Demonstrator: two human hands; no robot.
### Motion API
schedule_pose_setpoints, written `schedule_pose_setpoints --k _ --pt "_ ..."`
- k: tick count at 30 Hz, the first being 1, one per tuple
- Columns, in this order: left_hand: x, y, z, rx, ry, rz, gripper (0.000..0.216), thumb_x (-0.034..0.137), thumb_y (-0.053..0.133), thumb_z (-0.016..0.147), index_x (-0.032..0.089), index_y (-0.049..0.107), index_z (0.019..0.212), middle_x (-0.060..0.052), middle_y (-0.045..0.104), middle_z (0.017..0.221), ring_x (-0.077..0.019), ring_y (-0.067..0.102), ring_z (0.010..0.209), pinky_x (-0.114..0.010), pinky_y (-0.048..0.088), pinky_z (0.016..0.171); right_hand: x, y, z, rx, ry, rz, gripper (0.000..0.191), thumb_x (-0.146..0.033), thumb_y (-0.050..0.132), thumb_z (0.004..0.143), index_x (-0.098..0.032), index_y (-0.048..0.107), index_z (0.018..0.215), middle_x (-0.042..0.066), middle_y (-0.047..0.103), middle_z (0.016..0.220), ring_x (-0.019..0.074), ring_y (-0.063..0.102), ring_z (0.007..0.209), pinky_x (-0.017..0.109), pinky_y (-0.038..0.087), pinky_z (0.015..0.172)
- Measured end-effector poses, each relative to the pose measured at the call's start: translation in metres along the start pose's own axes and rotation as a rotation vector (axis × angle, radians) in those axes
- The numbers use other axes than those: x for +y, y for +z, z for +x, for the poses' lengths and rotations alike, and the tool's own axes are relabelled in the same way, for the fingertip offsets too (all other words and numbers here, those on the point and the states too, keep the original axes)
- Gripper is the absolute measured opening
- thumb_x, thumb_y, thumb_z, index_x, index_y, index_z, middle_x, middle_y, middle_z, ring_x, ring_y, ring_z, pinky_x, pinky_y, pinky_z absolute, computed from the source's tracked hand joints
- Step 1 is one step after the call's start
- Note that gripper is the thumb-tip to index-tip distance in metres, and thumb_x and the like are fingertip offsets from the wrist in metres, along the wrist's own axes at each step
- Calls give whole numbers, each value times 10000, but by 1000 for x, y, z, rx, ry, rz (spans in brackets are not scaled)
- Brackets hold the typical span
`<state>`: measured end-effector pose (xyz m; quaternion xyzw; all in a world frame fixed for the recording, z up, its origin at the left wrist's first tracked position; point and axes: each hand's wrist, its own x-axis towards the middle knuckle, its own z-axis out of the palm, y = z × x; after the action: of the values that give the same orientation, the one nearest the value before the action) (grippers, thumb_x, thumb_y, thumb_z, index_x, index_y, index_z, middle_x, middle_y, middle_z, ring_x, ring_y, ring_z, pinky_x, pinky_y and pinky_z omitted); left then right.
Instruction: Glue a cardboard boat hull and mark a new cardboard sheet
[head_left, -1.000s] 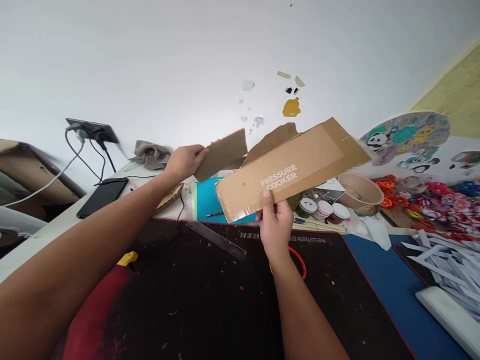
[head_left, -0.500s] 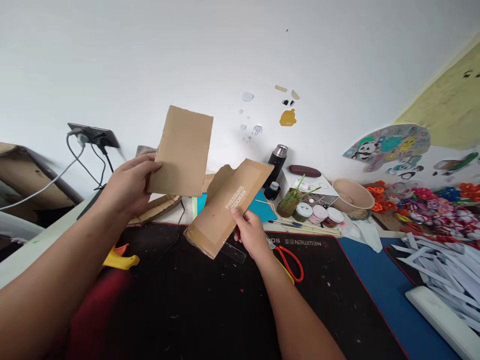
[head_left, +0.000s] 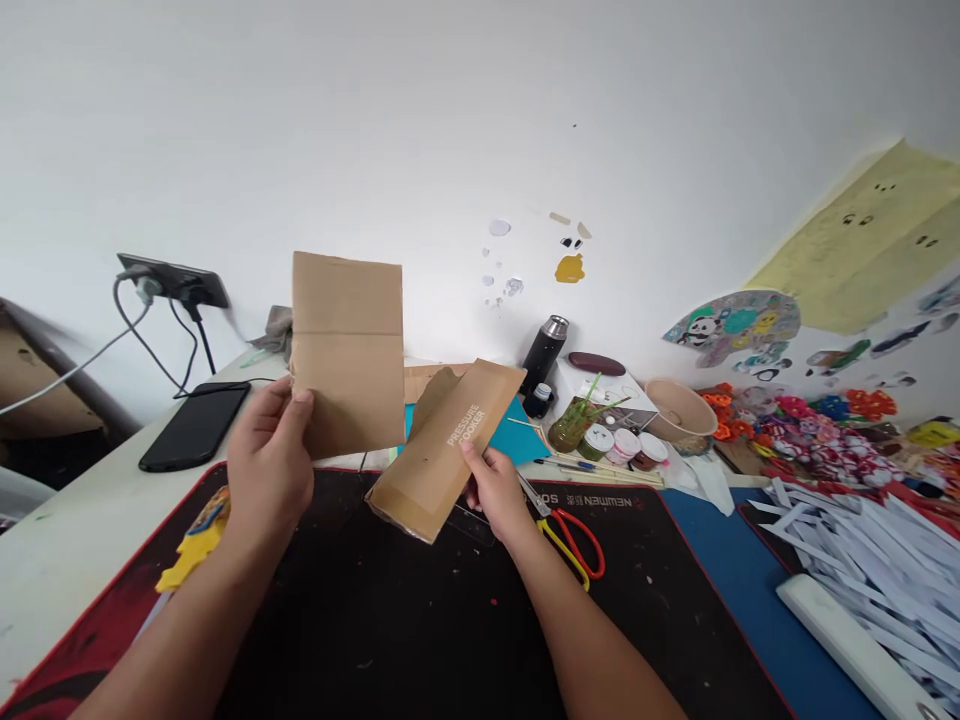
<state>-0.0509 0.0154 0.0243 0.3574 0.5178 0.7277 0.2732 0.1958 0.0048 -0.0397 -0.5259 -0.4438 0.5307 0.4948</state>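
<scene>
My left hand [head_left: 274,445] pinches a plain rectangular cardboard piece [head_left: 349,350] by its lower left edge, thumb in front. The piece stands upright, with a crease across its middle. In my right hand [head_left: 491,485] is a larger cardboard piece [head_left: 431,470] printed "PRESSURE COOKER", tilted, one end folded or thick. Both pieces are in the air above the black desk mat [head_left: 360,610]. Scissors [head_left: 574,545] with red and yellow handles lie just right of my right hand. Beside my left forearm is a yellow-handled tool [head_left: 191,545], partly hidden.
A black phone [head_left: 195,428] lies at left below a power strip [head_left: 172,280]. Along the wall stand a black thermos [head_left: 545,355], paint jars [head_left: 624,446] and a beige bowl [head_left: 679,410]. Paper strips [head_left: 847,550] are heaped at right, near colourful crafted flowers [head_left: 817,430].
The left cardboard piece has turned to show a creased face, and my left hand's grip has shifted lower. My right hand still holds the printed piece. The view has tilted upward slightly.
</scene>
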Motion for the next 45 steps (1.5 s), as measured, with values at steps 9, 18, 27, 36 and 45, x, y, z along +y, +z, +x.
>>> schedule_pose_setpoints --k 9,18,27,36,45 --pt "2 -9 8 224 87 -111 240 464 805 850 333 775 1049 11 810 1163 -300 703 1296 -453 498 1209 -37 21 33 37 28 216 646 -781 862 720 -227 529 731 -64 522 509 68 382 369 214 181 360" --pt "-17 -8 4 -34 144 108 403 559 680 965 253 716 1225 -63 790 1217 -281 721 1205 -401 547 1096 -27 49 34 -153 157 110 632 -803 838 768 -201 650 800 -45 562 478 77 332 351 231 141 375" --pt "-19 6 -17 -419 14 131 520 677 698 928 212 726 1159 -92 807 1124 -305 716 1123 -398 545 1000 -40 11 15 -102 -29 125 747 -882 751 785 -191 748 1070 -34 643 652 86 460 414 229 191 399" --pt "-19 13 -38 -906 -266 150 566 745 809 830 216 764 1028 -56 784 975 -256 686 920 -336 534 819 -7 -16 7 9 -100 157 647 -854 841 737 -229 684 788 -17 635 582 152 544 480 280 409 449" --pt "-18 14 -39 -891 -395 77 522 698 850 826 200 696 863 29 575 707 -127 499 618 -254 445 587 -21 -29 3 -130 -135 120 582 -737 878 786 -214 823 1036 75 843 1052 288 765 974 386 577 856"
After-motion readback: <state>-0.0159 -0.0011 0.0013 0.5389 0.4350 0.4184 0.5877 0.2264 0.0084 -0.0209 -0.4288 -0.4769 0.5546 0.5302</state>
